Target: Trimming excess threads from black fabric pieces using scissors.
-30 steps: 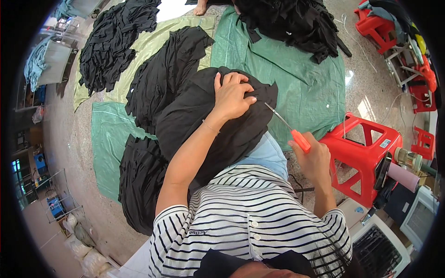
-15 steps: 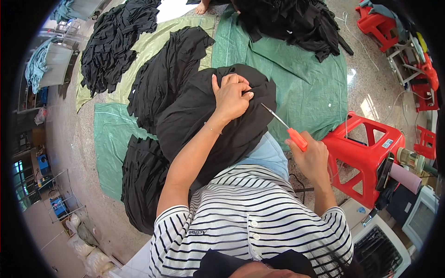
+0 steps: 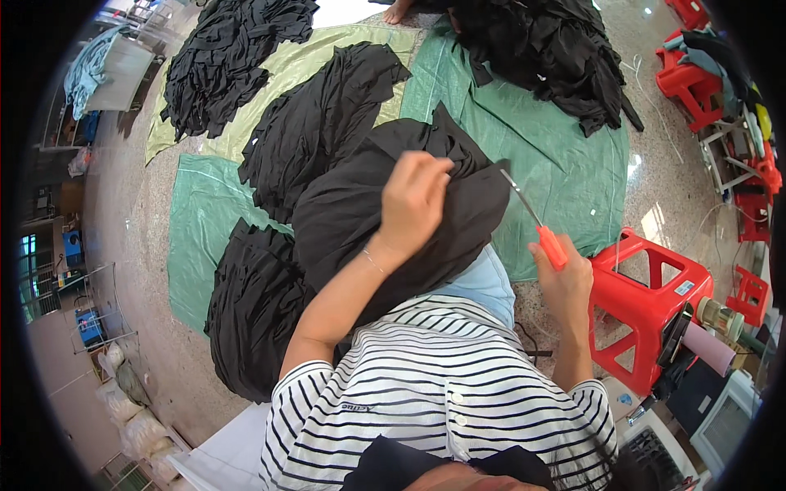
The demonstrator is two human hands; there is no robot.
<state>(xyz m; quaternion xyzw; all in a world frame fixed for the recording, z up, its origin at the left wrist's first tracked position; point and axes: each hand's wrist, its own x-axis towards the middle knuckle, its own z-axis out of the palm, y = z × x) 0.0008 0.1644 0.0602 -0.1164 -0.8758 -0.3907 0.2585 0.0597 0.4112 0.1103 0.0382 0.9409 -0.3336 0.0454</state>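
A bunched black cloth garment (image 3: 352, 204) lies over my lap, its far edge standing up in a point. Just above it is my left hand (image 3: 416, 196), fingers bent and smeared by motion, so whether they pinch any cloth cannot be made out. To the right, my right hand (image 3: 565, 278) is wrapped round the red handle of a screwdriver-like tool (image 3: 553, 245). Its slim metal shaft points up and left, the tip close to the right edge of the black cloth.
Heaps of black cloth (image 3: 233, 65) lie beyond and left of my lap, on yellowish and green sheets (image 3: 565, 188). At my right stands a red plastic stool (image 3: 655, 282), with a jar (image 3: 720, 315) and a pink roll (image 3: 708, 348) beside it. Someone's bare foot (image 3: 397, 11) shows at the far edge.
My left hand has come up off the cloth and is moving. The tool has shifted slightly right in my right hand. A corner of the cloth now sticks up, and the view has turned a little.
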